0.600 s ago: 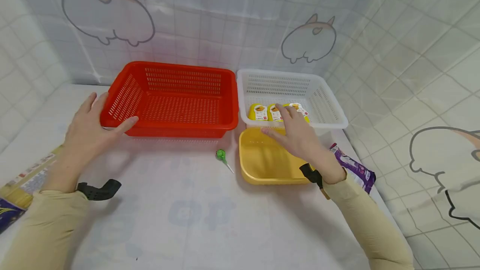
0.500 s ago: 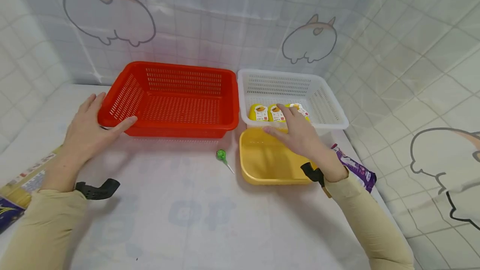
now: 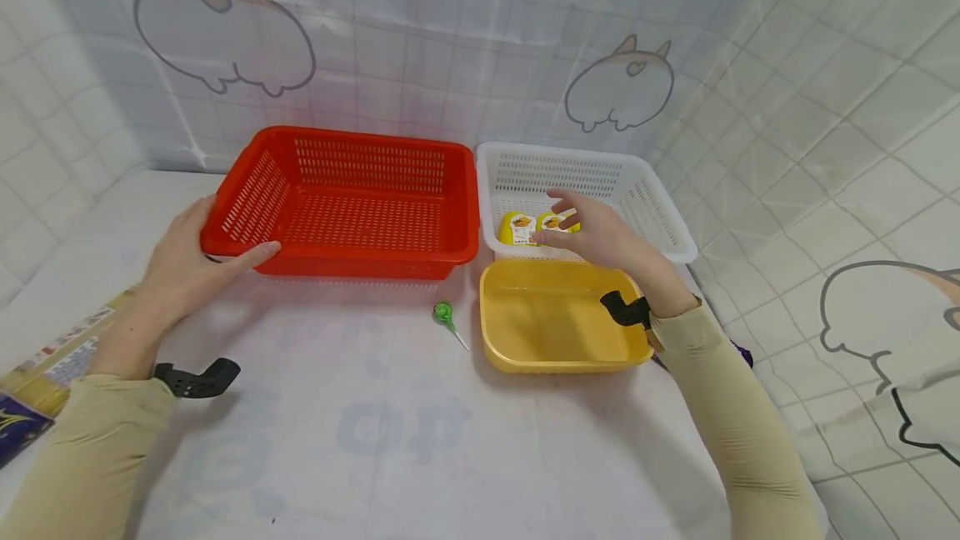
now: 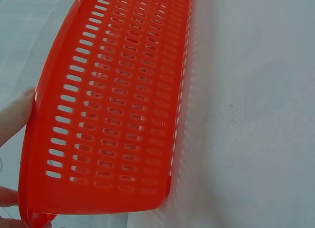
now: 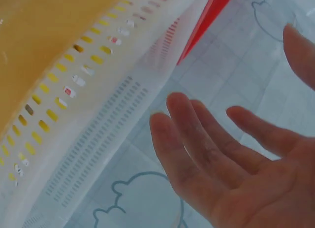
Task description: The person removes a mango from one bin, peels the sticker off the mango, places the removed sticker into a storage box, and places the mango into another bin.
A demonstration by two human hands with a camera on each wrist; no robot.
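At the front left corner of the red plastic basket (image 3: 367, 219), my left hand (image 3: 183, 261) grips the rim, thumb along the front and fingers round the left side. The left wrist view shows the basket's slotted wall (image 4: 118, 90) with fingertips right at its rim. My right hand (image 3: 600, 232) is over the white basket (image 3: 637, 182), fingers spread and slightly bent, holding nothing. In the right wrist view its bare palm (image 5: 246, 188) shows beside the white basket. Yellow packets (image 3: 519, 228) lie in that basket, partly hidden by the hand.
A yellow plastic basin (image 3: 566, 323) stands in front of the white basket. A green lollipop (image 3: 444, 313) lies left of it. A purple wrapper (image 3: 742, 354) shows behind my right forearm. At the far left lies a yellow and dark blue package (image 3: 45, 390).
My right hand has shifted from above the basin's back edge to further over the white basket, and now covers the rightmost packet. The left hand stays at the red basket's corner.
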